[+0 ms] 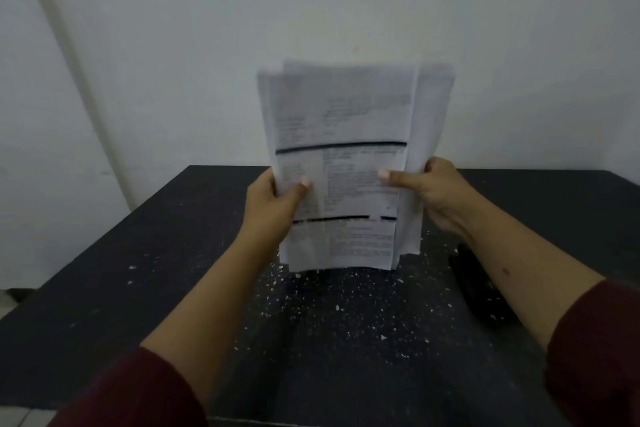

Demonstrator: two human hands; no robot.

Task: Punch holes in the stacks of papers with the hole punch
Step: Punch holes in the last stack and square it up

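Observation:
A stack of printed white papers (349, 135) stands upright above the black table (145, 253), its sheets fanned out of line at the top. My left hand (273, 204) grips its left edge, thumb on the front page. My right hand (433, 191) grips the right edge the same way. The lower edge of the stack hangs just above the tabletop. A black hole punch (474, 284) lies on the table to the right, partly hidden behind my right forearm.
Small white paper bits (349, 305) are scattered over the middle of the table. A white wall (311, 10) rises right behind the table's far edge. The table's left edge runs diagonally toward a tiled floor (17, 416).

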